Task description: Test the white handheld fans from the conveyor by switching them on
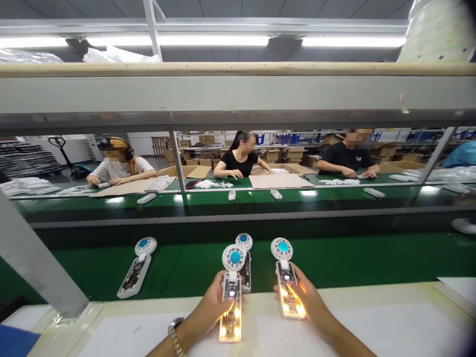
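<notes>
My left hand [212, 303] is wrapped round a small white fan device [231, 322], its thumb on the body, where yellow lights glow. My right hand [307, 297] holds a similar fan device [284, 277], also lit, with the thumb on its front. Both have a round white head with a blue centre at the top. Just behind the left one, a third fan device [246, 270], unlit, lies on the green surface. Farther left lies another unlit fan device [134, 277], tilted, with its circuit board showing.
Beyond a rail, a green conveyor [201, 203] carries several white casings. Three people sit at the far side with white parts and cardboard. A slanted metal post [40, 253] stands at left; a shelf beam [238, 94] spans overhead. White sheets cover the near table edge [372, 302].
</notes>
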Motion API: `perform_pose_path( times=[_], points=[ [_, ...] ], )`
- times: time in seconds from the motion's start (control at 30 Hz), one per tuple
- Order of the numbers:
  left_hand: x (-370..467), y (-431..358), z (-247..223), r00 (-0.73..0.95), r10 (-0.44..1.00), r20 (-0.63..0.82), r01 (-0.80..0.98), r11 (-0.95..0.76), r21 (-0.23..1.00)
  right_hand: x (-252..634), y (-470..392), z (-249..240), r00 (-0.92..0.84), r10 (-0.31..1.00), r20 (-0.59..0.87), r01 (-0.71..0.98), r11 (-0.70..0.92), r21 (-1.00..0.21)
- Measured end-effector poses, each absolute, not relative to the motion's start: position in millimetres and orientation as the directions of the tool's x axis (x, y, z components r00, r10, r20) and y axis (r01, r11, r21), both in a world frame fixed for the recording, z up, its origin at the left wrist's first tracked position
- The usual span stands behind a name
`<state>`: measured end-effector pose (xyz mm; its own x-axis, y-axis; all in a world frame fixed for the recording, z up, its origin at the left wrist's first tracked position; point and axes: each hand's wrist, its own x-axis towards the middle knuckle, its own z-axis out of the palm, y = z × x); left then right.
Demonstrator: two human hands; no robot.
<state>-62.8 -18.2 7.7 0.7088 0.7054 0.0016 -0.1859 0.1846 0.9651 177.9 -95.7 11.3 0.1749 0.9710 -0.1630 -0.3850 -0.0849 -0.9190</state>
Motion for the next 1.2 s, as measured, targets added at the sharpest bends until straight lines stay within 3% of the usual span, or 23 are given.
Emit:
perform_pose_path(
  times=[0.13, 0.27, 0.43, 1.1, 1.2],
  points=[
    [-61, -19, 9, 0.715, 0.699, 0.012, -0.205, 0.194, 0.959, 177, -98, 12, 0.068, 0.987, -0.145, -0.328, -0.115, -0.938],
    [-61, -20, 11, 0.702, 0.712, 0.001, -0.189, 0.184, 0.965, 173, -101, 12, 0.108, 0.986, -0.124, -0.350, -0.079, -0.933],
    [-59, -23, 14, 0.675, 0.738, 0.018, -0.197, 0.156, 0.968, 173, -103, 19, 0.079, 0.977, -0.198, -0.331, -0.162, -0.930],
    [-59, -21, 15, 0.685, 0.729, -0.011, -0.205, 0.207, 0.957, 178, -95, -3, 0.033, 0.997, -0.066, -0.379, -0.048, -0.924],
    [-59, -22, 15, 0.682, 0.731, -0.031, -0.193, 0.220, 0.956, 177, -96, -3, 0.052, 0.993, -0.104, -0.376, -0.077, -0.923]
  ],
)
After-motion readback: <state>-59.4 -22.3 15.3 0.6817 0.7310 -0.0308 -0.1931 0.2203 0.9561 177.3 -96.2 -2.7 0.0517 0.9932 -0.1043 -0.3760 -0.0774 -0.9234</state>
